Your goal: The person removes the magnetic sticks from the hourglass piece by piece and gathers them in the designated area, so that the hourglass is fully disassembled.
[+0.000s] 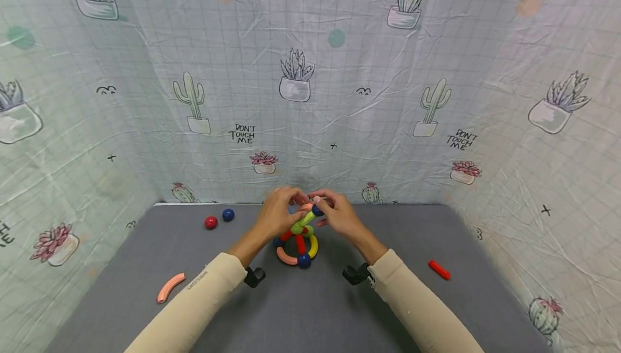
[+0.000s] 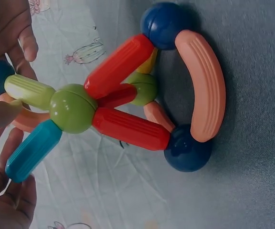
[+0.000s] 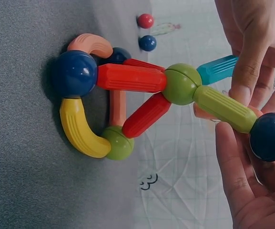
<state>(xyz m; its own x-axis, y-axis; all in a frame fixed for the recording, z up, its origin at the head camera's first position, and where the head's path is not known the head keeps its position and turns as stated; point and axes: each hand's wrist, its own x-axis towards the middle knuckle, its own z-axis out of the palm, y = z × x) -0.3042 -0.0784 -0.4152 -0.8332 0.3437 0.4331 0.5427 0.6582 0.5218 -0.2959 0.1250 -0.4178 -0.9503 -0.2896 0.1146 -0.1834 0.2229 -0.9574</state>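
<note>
A model of magnetic building sticks and balls (image 1: 297,228) stands on the table between both hands. Its base has curved sticks and balls; red sticks (image 3: 131,78) rise to a green ball (image 2: 73,109). A light green stick (image 3: 224,109) runs from there to a blue ball (image 3: 270,137), and a teal stick (image 2: 34,150) branches off it. My left hand (image 1: 278,214) pinches an orange curved stick (image 2: 30,119), its thumb in front and fingers near the teal stick's end. On the right, my hand (image 1: 339,215) holds the blue ball; its grip is partly hidden.
A loose red ball (image 1: 211,222) and a blue ball (image 1: 228,214) lie at the back left. Nearer on that side is an orange curved stick (image 1: 171,288). At the right lies a red stick (image 1: 439,269). A printed cloth (image 1: 310,143) hangs behind the grey table (image 1: 310,315).
</note>
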